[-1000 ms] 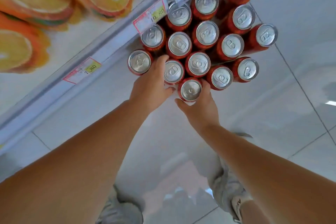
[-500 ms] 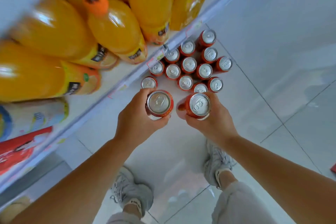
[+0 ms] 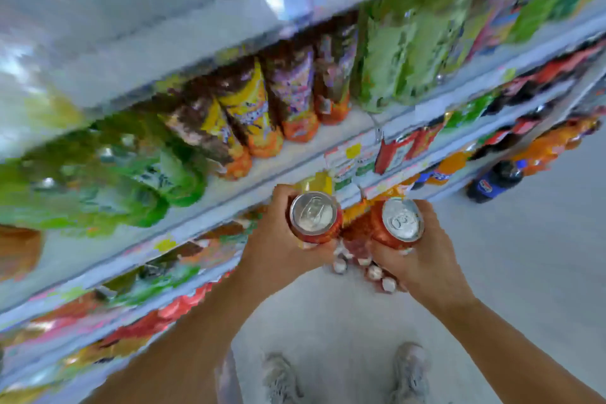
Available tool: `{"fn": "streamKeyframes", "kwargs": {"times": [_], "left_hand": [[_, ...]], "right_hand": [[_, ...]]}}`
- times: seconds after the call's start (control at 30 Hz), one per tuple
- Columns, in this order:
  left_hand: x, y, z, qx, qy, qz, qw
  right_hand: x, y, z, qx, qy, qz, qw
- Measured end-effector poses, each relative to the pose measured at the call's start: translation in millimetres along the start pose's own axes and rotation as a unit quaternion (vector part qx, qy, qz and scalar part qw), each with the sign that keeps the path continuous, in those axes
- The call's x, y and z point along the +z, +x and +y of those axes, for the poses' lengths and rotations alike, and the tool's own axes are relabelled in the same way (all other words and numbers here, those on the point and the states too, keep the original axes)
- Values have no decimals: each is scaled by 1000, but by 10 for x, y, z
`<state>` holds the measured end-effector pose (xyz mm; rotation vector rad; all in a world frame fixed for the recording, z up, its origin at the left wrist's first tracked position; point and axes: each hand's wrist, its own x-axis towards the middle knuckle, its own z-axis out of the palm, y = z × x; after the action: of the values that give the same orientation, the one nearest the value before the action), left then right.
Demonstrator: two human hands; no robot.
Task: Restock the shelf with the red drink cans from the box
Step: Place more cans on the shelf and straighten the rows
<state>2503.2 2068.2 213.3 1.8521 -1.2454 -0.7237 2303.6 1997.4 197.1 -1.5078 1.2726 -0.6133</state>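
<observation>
Here, one red drink can is gripped upright by the left hand; a second red can is gripped by the right hand; both are held just before the shelf of blurred bottles.

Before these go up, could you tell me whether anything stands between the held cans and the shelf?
Nothing visible lies between the left can, the right can and the shelf edge just ahead. Bottles line that shelf, though, and blur hides any free slot.
</observation>
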Motion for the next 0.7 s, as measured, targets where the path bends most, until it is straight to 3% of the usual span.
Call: {"fn": "streamKeyframes", "kwargs": {"times": [0.2, 0.33, 0.5, 0.7], "left_hand": [[-1269, -682, 959, 54, -29, 135, 989], [-1962, -1108, 1159, 88, -29, 251, 963], [-2675, -1431, 1073, 104, -58, 331, 936], [-3203, -1499, 881, 100, -53, 371, 922]], "right_hand": [[-100, -523, -1619, -199, 13, -39, 979], [128, -786, -2378, -288, 14, -66, 955], [583, -884, -2935, -318, 26, -78, 944], [1138, -566, -3446, -321, 36, -72, 944]]}}
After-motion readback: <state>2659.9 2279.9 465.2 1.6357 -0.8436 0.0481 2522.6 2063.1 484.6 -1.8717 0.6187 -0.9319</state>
